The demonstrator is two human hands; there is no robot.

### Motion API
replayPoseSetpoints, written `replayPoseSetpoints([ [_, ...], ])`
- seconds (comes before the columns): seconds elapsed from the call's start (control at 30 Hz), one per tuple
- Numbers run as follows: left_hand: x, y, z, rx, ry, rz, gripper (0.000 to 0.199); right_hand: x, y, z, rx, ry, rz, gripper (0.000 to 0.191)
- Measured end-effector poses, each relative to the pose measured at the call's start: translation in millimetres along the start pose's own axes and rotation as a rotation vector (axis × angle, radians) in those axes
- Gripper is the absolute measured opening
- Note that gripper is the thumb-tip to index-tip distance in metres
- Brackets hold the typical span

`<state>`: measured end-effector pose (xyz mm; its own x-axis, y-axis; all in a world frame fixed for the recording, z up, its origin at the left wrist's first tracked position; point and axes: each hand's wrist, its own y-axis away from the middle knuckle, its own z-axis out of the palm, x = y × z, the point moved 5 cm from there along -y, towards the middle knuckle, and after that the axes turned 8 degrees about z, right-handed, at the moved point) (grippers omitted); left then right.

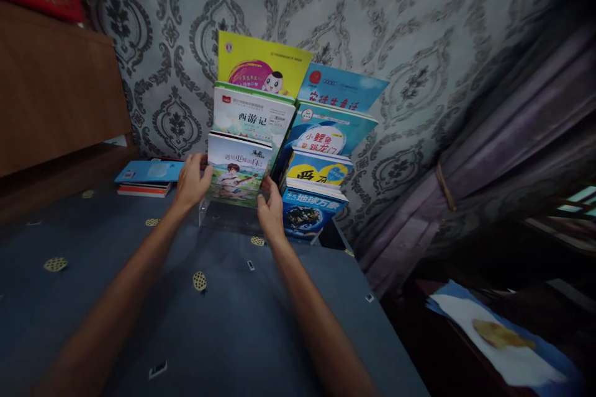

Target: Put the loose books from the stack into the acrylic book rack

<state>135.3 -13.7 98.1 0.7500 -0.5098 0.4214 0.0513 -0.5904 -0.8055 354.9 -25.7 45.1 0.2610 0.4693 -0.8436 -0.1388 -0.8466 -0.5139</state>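
Hands (270, 206) clamped on both sides of a book (242, 169), pale blue-and-green cover, illustrated guitar player (231, 179)

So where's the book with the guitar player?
In the head view, the guitar book is left of centre, between the left hand and right hand, in front of the white book.

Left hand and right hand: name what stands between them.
The guitar-cover book stands between the left hand and the right hand, as the head view shows.

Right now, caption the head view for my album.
Both hands hold a book by its sides, with more books behind it.
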Motion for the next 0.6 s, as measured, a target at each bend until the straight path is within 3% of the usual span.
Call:
replayPoseSetpoints([
  [0.33, -2, -1, -0.5, -0.001, -0.011, -0.003, 0.023, 4, -2, -1, 0.006, -0.019, 0.021, 0.057],
  [0.6, -3, -3, -4.9, -0.002, 0.064, 0.007, 0.027, -9, 6, 0, 0.009, 0.033, -0.031, 0.056],
])
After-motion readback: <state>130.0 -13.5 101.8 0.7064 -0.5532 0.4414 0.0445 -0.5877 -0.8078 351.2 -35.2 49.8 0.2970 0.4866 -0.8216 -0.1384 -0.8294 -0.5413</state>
